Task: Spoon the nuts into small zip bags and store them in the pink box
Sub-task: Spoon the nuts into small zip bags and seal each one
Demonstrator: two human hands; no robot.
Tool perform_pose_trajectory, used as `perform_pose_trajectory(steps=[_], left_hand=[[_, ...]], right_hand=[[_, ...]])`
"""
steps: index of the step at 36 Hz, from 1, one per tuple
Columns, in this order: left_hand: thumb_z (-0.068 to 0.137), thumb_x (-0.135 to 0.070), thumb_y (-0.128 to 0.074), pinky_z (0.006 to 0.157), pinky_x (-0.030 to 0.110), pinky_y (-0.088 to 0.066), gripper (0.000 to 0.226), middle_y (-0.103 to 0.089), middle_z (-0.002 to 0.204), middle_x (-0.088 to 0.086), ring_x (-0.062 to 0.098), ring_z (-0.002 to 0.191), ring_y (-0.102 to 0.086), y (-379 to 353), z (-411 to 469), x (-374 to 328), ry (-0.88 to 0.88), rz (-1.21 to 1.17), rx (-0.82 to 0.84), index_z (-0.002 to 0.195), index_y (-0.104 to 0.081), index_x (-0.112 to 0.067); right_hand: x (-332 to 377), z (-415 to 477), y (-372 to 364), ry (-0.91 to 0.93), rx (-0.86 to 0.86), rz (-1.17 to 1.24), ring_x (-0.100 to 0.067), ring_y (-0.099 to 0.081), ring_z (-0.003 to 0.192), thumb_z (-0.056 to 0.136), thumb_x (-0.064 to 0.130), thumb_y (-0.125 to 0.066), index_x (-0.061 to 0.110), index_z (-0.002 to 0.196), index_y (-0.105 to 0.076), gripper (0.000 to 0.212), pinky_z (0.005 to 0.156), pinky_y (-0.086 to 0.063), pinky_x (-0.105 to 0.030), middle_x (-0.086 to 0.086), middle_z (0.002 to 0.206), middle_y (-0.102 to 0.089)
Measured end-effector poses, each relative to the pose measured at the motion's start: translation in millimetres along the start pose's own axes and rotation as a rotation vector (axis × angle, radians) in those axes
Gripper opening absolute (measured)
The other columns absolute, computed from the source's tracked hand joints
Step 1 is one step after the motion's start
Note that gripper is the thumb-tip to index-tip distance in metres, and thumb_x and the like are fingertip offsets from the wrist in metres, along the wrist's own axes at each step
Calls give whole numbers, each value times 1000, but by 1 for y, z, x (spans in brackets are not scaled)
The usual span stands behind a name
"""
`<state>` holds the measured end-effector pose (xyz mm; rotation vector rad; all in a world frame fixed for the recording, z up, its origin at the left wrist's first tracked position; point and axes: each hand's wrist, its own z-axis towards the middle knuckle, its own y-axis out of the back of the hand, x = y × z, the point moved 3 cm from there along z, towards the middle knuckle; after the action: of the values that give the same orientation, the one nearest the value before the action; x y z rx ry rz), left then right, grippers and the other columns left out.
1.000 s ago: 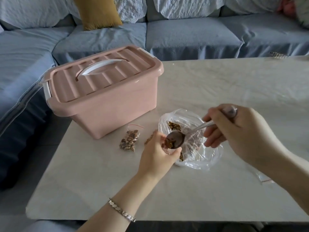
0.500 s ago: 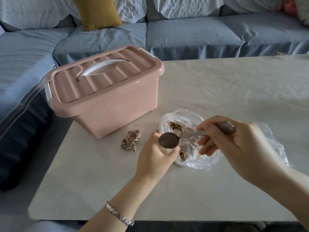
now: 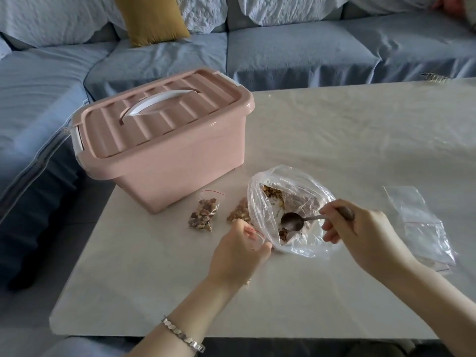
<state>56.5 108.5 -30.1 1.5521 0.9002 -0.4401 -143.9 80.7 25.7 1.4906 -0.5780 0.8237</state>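
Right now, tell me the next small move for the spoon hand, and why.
Probably dip the spoon into the nuts just below its bowl and scoop. The bowl looks empty inside the large clear bag, held by the right hand, while the left hand holds a small zip bag beside it.

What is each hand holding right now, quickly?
Left hand: closed, gripping a small zip bag.
Right hand: closed, holding the metal spoon, its bowl inside the big clear bag of nuts.
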Motion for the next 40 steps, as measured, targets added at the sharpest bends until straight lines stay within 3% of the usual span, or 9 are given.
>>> perform_pose_trajectory(steps=[5, 15, 20, 23, 27, 31, 36, 40], left_hand=[[76, -35, -65, 64, 25, -48, 26, -61, 87, -7, 12, 72, -61, -1, 2, -3, 27, -45, 22, 92, -52, -19], [77, -25, -60, 58, 14, -38, 18, -59, 86, -8, 1, 76, -53, -17, 8, -8, 42, -131, 105, 91, -54, -18], [76, -21, -62, 58, 15, -40, 18, -60, 88, -4, 4, 76, -55, -19, 7, -10, 56, -249, 108, 92, -53, -16], [73, -22, -67, 56, 8, -39, 20, -59, 86, -8, -3, 73, -54, -19, 6, -9, 40, -298, 76, 87, -53, -20], [73, -10, -72, 60, 1, -38, 26, -58, 82, -14, -18, 65, -54, -17, 7, -6, 5, -366, 33, 81, -51, -24], [74, -9, -75, 63, 1, -39, 26, -60, 79, -11, -16, 65, -55, -9, 8, 0, -14, -396, 7, 80, -52, -19], [73, -12, -76, 66, 5, -44, 26, -68, 90, -9, -1, 75, -63, 6, 7, 13, -32, -337, -32, 78, -51, -20], [72, -17, -75, 72, 16, -48, 26, -67, 89, -11, -4, 74, -61, 21, 5, 9, -99, -269, -99, 80, -51, -21]], right_hand=[[-2, -3, -2, 6, 45, -50, 0, -62, 56, 93, 18, -49, 34, 76, -57, 24, 62, -49, -21, 5, 66, -65], [-23, 0, 0, -240, 0, 309, -23, -66, 52, 96, 9, -44, 7, 76, -64, 28, 51, -54, -23, -8, 59, -66], [-26, -5, -10, -296, -2, 398, -25, -66, 50, 95, 9, -44, 4, 76, -63, 27, 49, -53, -23, -8, 57, -66], [-30, -10, -13, -324, -34, 439, -26, -66, 51, 96, 10, -45, 3, 79, -63, 26, 50, -55, -25, -9, 57, -67], [-40, -15, -17, -490, -101, 664, -22, -65, 49, 97, 12, -44, -3, 84, -61, 26, 47, -54, -24, -14, 57, -65], [-43, -20, -17, -611, -126, 867, -19, -65, 47, 96, 13, -46, -1, 82, -60, 24, 45, -52, -20, -12, 55, -65], [-42, -22, -8, -551, -182, 837, -20, -64, 47, 96, 12, -47, -1, 81, -61, 24, 45, -53, -21, -11, 53, -65], [-36, -20, 4, -474, -215, 812, -20, -64, 47, 97, 13, -44, -1, 83, -61, 26, 46, -53, -21, -9, 52, -64]])
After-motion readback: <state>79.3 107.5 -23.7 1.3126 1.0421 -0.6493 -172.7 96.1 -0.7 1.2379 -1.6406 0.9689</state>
